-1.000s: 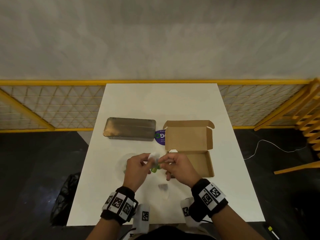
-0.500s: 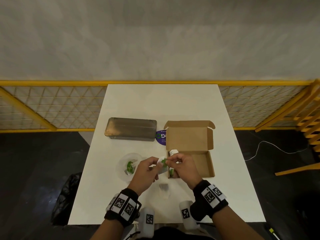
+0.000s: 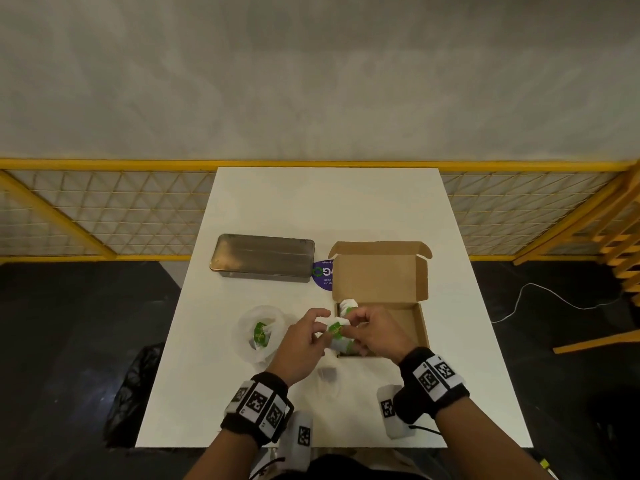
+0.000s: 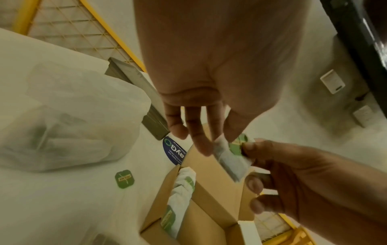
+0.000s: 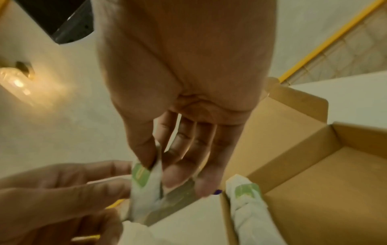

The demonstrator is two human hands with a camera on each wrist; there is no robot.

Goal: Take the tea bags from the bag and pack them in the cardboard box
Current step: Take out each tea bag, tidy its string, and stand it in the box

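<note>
1. I judge the task to be in its early or middle part. At least two tea bags already lie along the left wall of the cardboard box (image 3: 412,327), one at the far left corner (image 3: 347,304) and one nearer to me; the rest of the box floor is bare cardboard.
2. My right hand (image 3: 375,332) pinches one tea bag (image 3: 336,328) between thumb and first fingers, just over the left edge of the box. The other fingers of this hand are loosely bent.
3. My left hand (image 3: 304,344) is beside it with nearly straight fingers. Their tips (image 4: 202,145) touch the same tea bag, but I cannot tell if they hold it.
4. Still to do: this tea bag must go down into the box, and more wait in the plastic bag (image 3: 258,336), which sits open on the counter (image 3: 325,209) to the left of my hands. I can see at least one green label inside it; how many there are I cannot tell.
5. One loose green tag (image 4: 124,178) lies on the counter between the plastic bag and the box. A small grey sachet (image 3: 327,373) also lies near the counter's front edge; I cannot tell what it is.
6. The tea bags are small white paper packets, soft and a little crumpled, each with a green label.
</note>
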